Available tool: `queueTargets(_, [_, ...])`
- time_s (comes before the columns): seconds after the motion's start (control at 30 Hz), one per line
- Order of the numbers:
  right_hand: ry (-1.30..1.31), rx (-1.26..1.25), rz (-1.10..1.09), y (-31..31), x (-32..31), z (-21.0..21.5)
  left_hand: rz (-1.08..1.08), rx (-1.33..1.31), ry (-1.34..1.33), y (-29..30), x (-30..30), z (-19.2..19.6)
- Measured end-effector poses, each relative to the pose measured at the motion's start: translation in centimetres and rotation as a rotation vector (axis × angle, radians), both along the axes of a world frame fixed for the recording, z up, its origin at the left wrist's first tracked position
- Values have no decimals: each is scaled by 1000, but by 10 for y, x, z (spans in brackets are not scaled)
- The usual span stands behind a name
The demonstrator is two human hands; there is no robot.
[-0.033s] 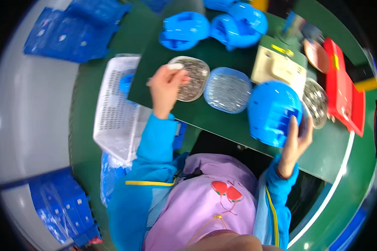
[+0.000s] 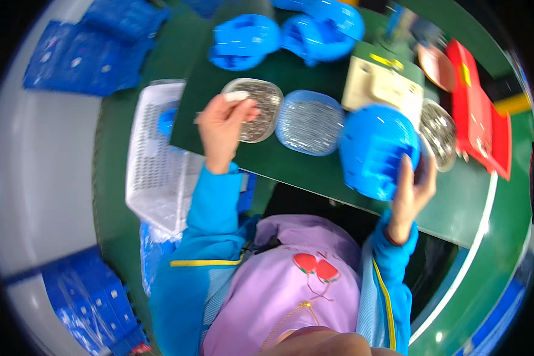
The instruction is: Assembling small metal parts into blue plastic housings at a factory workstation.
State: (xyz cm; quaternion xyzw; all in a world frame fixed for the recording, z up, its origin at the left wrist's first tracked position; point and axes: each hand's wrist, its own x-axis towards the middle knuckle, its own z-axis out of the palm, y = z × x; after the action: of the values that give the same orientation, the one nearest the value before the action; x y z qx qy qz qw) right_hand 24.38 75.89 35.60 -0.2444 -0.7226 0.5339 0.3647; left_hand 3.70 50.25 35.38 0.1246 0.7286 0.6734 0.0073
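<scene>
Right hand (image 2: 409, 204), partly closed, grips the side of the blue shell (image 2: 371, 148) above the green table (image 2: 291, 169), presumably light, stiff, slippery, best held by its rim; left hand (image 2: 221, 124) curls, contents indeterminable, over small parts (image 2: 264, 110).

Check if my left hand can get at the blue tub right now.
Probably yes: your left hand is at the pale tub, the blue tub sits open just right of that, and only their rims seem to intervene.
</scene>
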Motion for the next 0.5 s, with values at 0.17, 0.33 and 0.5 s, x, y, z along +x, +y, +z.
queueTargets(0.17, [171,172,-56,-11,-15,-1,-446,23,-150,44,84,47])
queueTargets(0.33, [79,307,-121,-10,-2,3,-543,14,-178,85,108,38])
queueTargets(0.5, [189,523,-226,-2,4,-7,-493,-45,-86,102,113,25])
